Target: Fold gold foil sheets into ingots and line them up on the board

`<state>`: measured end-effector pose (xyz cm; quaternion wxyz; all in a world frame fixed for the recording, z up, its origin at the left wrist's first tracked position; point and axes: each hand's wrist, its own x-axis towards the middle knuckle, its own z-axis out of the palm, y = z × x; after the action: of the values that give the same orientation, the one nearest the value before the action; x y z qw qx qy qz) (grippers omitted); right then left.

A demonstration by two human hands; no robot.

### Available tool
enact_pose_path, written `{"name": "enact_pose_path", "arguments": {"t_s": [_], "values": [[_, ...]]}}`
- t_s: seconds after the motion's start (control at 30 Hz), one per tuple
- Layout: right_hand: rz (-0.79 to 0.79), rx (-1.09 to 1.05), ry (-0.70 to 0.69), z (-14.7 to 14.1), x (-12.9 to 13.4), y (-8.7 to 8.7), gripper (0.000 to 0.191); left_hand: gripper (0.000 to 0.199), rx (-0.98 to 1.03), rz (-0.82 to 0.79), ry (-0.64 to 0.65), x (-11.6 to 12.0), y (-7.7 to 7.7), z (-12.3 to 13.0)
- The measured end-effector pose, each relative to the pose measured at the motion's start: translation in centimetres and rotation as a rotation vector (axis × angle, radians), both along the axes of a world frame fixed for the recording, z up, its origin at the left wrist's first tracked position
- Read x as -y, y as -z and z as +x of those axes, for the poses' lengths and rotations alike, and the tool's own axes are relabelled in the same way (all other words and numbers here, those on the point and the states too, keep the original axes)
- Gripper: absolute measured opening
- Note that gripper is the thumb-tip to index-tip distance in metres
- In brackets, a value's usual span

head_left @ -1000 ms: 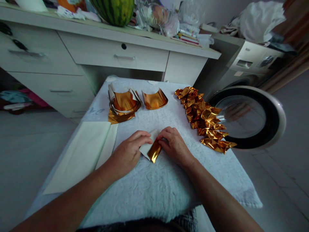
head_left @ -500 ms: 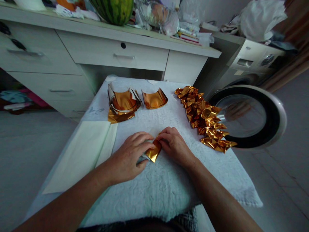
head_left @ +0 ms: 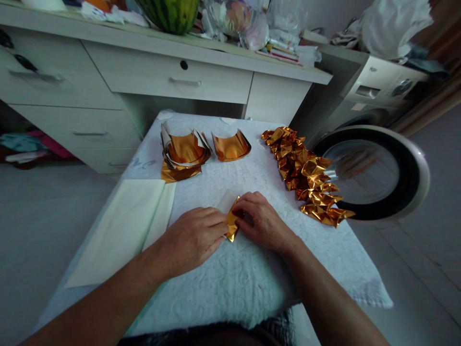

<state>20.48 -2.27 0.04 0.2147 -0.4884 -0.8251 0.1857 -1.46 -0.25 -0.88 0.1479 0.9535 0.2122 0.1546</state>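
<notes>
Between my hands, near the middle of the cloth-covered table, lies a narrow folded piece of gold foil paper [head_left: 232, 226], with pale paper [head_left: 226, 201] showing behind it. My left hand [head_left: 198, 236] is closed on its left edge, fingers pressed together. From the right, my right hand [head_left: 260, 218] pinches the foil's other edge. Curved gold sheets [head_left: 185, 149] are stacked at the back left, and a smaller curved gold piece [head_left: 231, 146] rests beside them. Crumpled, folded gold pieces [head_left: 302, 175] form a row along the right side.
Large white sheets [head_left: 118, 226] lie on the left of the table [head_left: 223, 293]. Behind it stand white drawers [head_left: 162, 79] under a counter with a watermelon [head_left: 169, 14] and plastic bags. At the right, a washing machine's round door [head_left: 370, 173] hangs open beside the table.
My left hand's fingers have closed together over the foil's left part. The foil shows as a narrower strip, and more pale paper is visible behind it.
</notes>
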Motion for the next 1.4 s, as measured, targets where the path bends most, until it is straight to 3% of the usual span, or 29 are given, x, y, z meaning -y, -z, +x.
{"name": "enact_pose_path", "arguments": {"t_s": [0.13,0.3,0.63,1.0,1.17,1.4], "values": [[-0.047,-0.001,-0.08,0.18,0.33,-0.49,0.018,0.012,0.029,-0.034,0.007,-0.07,-0.18,0.05],[-0.093,0.012,-0.123,0.44,0.68,-0.55,0.034,0.014,0.055,-0.13,-0.021,-0.37,-0.47,0.09],[-0.141,-0.004,-0.11,0.54,0.59,-0.7,0.024,0.018,0.071,-0.187,-0.033,-0.4,-0.55,0.07],[-0.127,-0.007,-0.109,0.46,0.44,-0.48,0.017,0.008,0.014,-0.144,-0.126,-0.09,0.18,0.56],[-0.141,-0.011,-0.108,0.65,0.7,-0.73,0.025,0.008,-0.003,-0.12,-0.105,0.01,0.02,0.67],[-0.097,-0.015,-0.11,0.45,0.69,-0.58,0.008,0.005,0.023,-0.124,-0.113,0.24,-0.15,0.67]]}}
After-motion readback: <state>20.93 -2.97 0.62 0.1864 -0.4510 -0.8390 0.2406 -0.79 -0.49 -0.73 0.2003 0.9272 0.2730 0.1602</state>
